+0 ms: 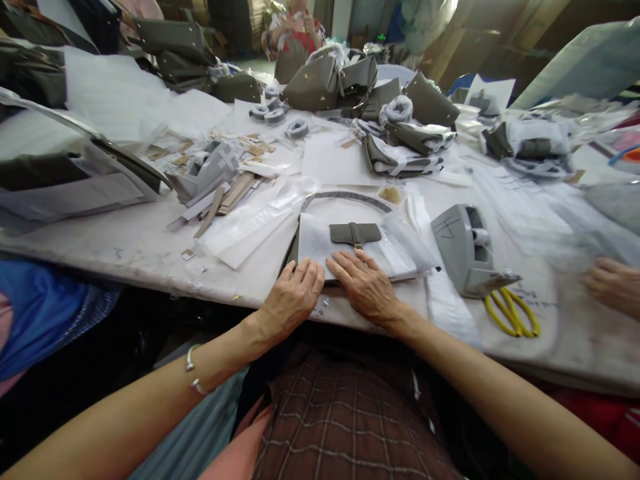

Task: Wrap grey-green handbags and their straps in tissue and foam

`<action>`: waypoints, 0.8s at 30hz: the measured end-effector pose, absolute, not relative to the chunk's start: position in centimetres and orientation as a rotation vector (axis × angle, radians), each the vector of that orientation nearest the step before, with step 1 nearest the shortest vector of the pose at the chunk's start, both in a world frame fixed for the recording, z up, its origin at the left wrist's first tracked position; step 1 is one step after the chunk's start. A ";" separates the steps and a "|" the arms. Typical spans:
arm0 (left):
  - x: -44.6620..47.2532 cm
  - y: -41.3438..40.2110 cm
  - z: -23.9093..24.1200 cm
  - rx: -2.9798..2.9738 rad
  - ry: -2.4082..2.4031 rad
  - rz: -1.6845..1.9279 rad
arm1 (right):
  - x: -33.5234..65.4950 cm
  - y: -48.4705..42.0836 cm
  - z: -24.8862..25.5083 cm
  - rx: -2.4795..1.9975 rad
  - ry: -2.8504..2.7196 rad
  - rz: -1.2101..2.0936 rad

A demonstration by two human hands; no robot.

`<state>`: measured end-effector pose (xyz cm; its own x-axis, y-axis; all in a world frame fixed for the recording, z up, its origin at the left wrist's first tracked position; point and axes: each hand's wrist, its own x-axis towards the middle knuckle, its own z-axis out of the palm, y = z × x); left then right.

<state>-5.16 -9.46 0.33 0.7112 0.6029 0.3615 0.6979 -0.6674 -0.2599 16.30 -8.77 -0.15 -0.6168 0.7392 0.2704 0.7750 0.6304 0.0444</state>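
A dark grey-green handbag (293,248) lies flat before me, mostly wrapped in white tissue paper (315,237). Its wrapped handle (345,195) arches away from me, and its flap strap (355,233) with a small buckle shows on top. My left hand (295,293) is closed at the near left edge, fingers bent over it; the thumb is partly hidden. On the near side, just below the buckle, my right hand (363,287) rests open with fingers spread over the paper.
To the right are a grey tape dispenser (460,247) and yellow-handled scissors (513,312). Another person's hand (613,287) is at the far right. Another tape dispenser (213,170) and cardboard strips (235,193) lie left. Several bags (315,83) are piled behind.
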 end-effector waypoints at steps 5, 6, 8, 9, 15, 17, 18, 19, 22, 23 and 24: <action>-4.3 -8.2 1.3 -2.629 -0.973 -0.138 | 15.9 -8.6 0.5 -1.267 -2.599 -0.173; -4.3 -8.0 1.3 -2.641 -0.954 -0.148 | 15.7 -8.7 0.7 -1.271 -2.597 -0.169; -4.5 -7.6 1.4 -2.648 -0.933 -0.180 | 15.4 -8.8 1.0 -1.261 -2.595 -0.188; -4.7 -7.4 1.6 -2.649 -0.937 -0.193 | 15.3 -8.9 1.2 -1.253 -2.591 -0.208; -5.1 -6.6 4.0 -2.700 -1.000 -0.213 | 14.9 -7.7 2.2 -1.280 -2.576 -0.402; -5.2 -6.6 4.5 -2.690 -1.012 -0.241 | 14.9 -7.1 2.3 -1.275 -2.595 -0.466; -5.2 -6.6 4.5 -2.668 -0.998 -0.268 | 14.8 -6.8 2.4 -1.261 -2.604 -0.490; -5.1 -6.6 4.4 -2.632 -0.969 -0.298 | 14.7 -6.5 2.4 -1.247 -2.610 -0.506; -4.9 -6.4 3.5 -2.480 -0.876 -0.393 | 14.4 -6.2 2.6 -1.237 -2.610 -0.487; -4.8 -6.2 3.2 -2.441 -0.869 -0.411 | 14.4 -6.3 2.7 -1.244 -2.592 -0.467; -4.7 -6.1 2.8 -2.416 -0.874 -0.427 | 14.4 -6.7 2.8 -1.242 -2.563 -0.447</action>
